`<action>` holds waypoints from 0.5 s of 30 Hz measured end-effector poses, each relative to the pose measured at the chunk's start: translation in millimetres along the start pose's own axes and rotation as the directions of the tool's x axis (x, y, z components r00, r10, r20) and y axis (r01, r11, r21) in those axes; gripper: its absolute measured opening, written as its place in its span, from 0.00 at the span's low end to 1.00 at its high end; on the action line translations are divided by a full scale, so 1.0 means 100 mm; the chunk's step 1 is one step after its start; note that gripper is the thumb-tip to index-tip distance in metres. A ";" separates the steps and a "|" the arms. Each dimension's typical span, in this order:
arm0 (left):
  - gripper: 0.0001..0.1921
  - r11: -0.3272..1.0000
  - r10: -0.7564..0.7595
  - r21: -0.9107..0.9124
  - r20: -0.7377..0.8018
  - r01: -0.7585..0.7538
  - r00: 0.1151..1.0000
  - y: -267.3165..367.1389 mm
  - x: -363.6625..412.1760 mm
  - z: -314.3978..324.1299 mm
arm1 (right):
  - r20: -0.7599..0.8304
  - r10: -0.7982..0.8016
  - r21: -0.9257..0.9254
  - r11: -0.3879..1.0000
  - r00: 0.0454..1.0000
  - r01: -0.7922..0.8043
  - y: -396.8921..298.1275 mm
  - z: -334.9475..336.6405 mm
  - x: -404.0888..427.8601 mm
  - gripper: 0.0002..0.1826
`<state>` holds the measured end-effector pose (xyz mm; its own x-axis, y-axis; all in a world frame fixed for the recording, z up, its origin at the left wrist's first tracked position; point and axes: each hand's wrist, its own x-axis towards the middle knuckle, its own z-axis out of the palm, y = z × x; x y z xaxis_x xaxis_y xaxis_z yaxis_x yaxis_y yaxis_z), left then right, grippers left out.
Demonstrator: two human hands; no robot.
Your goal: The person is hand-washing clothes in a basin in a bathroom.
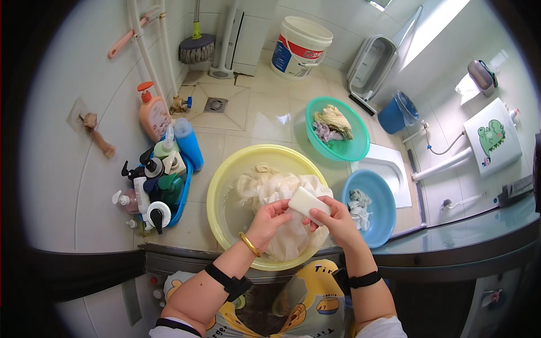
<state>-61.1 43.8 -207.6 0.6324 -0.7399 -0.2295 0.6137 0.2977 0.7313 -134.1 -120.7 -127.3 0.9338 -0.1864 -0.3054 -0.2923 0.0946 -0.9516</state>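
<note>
A white bar of soap (309,205) is held up over a yellow plastic basin (219,177). My right hand (334,217) grips the bar at its lower right, thumb on top. At the bar's left end is my left hand (270,222), its fingertips by the edge; whether they pinch it or only touch it is hard to tell. Beneath both hands, a cream-white wet cloth (279,186) lies bunched in the basin, with water showing at the left side.
Right of the basin stand a green basin (359,143) and a blue basin (386,215), both holding cloths. A blue caddy (179,211) of pump bottles is at left. Farther off are a floor drain (216,105), a white bucket (300,50) and a squat toilet (386,169).
</note>
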 end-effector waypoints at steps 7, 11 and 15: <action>0.21 1.000 0.004 -0.006 0.030 -0.004 1.000 0.10 -0.03 0.05 | -0.142 -0.027 0.126 0.991 0.989 0.046 -0.04 -0.05 0.04 0.15; 0.22 0.998 -0.017 -0.053 0.045 0.019 0.999 0.12 -0.05 0.04 | -0.031 0.001 0.028 1.000 1.000 0.000 0.00 0.00 0.02 0.15; 0.22 0.999 -0.008 -0.034 0.053 0.010 0.999 0.07 -0.04 0.03 | -0.033 -0.021 -0.023 1.000 0.999 0.021 0.02 0.00 0.00 0.16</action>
<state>-60.5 46.8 -199.7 0.6016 -0.7730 -0.2016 0.6356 0.3103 0.7069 -135.0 -120.9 -129.5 0.9325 -0.2208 -0.2859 -0.2777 0.0679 -0.9583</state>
